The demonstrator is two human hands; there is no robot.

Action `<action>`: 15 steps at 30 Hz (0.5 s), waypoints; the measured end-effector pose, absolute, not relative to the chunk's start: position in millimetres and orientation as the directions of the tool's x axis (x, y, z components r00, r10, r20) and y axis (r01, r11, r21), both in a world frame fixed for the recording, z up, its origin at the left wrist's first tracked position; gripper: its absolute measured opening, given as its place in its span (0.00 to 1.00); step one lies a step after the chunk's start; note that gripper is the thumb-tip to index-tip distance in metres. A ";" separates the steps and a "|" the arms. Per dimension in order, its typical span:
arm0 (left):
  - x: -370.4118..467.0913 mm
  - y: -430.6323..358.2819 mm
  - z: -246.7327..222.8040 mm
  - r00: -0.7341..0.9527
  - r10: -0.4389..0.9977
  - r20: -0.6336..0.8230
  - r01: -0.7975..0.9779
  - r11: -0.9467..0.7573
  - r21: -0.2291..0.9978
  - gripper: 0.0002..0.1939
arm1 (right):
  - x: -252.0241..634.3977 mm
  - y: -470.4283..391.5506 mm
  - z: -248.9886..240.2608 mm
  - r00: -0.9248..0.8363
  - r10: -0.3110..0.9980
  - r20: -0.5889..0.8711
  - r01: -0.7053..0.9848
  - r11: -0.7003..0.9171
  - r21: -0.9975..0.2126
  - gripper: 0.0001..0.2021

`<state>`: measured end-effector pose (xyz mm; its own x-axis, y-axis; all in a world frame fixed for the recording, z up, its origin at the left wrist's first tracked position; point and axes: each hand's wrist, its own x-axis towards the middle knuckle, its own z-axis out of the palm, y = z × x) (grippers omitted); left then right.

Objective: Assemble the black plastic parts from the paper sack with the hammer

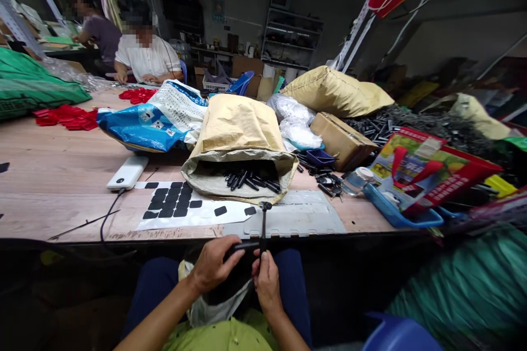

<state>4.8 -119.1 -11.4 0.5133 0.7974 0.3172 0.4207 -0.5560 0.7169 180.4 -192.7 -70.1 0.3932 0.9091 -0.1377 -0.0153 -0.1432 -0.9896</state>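
Observation:
My left hand [216, 263] is closed around a black, handle-like piece [248, 245], whose end points to the right. In my right hand [267, 277] is a thin dark rod [264, 227] with a small black knob on top, held upright. The end of the black piece meets or crosses the rod just above my right fingers; I cannot tell if they are joined. Both hands are over my lap, in front of the table edge. Just beyond the rod lies an open tan sack [242, 120] with several slim black pieces [247, 180] at its mouth.
A white sheet with black patches [144, 225] and a white power bank [128, 173] lie on the left. A cardboard box [343, 140], a jar [357, 181] and a blue tray [395, 214] with a red bag stand right. Two people [146, 60] sit across, far left.

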 end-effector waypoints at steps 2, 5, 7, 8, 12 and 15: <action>0.8 -138.9 -32.6 0.526 0.823 0.214 0.473 -0.492 0.731 0.12 | 180.5 -192.4 -71.5 0.394 0.910 -0.126 -0.010 -0.133 -0.991 0.28; -0.8 -146.9 -68.3 0.458 0.886 -0.070 0.685 -0.302 0.663 0.12 | 180.1 -192.1 -73.2 0.380 0.916 -0.127 -0.004 -0.135 -0.991 0.28; 0.6 -142.5 -89.2 0.359 0.899 -0.252 0.828 -0.181 0.531 0.12 | 180.3 -192.4 -73.5 0.374 0.918 -0.130 0.003 -0.142 -0.990 0.28; 1.7 -139.4 -97.2 0.314 0.892 -0.325 0.877 -0.141 0.460 0.13 | 180.6 -192.5 -73.4 0.375 0.918 -0.129 0.010 -0.143 -0.990 0.28; 7.7 -131.3 -101.7 0.281 0.852 -0.442 0.929 -0.127 0.347 0.12 | 182.6 -193.0 -71.4 0.397 0.912 -0.106 0.036 -0.132 -0.991 0.28; 13.3 -125.6 -68.6 0.432 0.817 -0.382 0.847 -0.223 0.483 0.11 | 183.1 -193.0 -70.1 0.410 0.906 -0.104 0.042 -0.132 -0.990 0.27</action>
<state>13.3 -125.6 -68.6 0.4324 0.8169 -0.3817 0.8469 -0.2226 0.4829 183.1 -193.0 -70.1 0.4100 0.9062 -0.1036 0.0416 -0.1321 -0.9904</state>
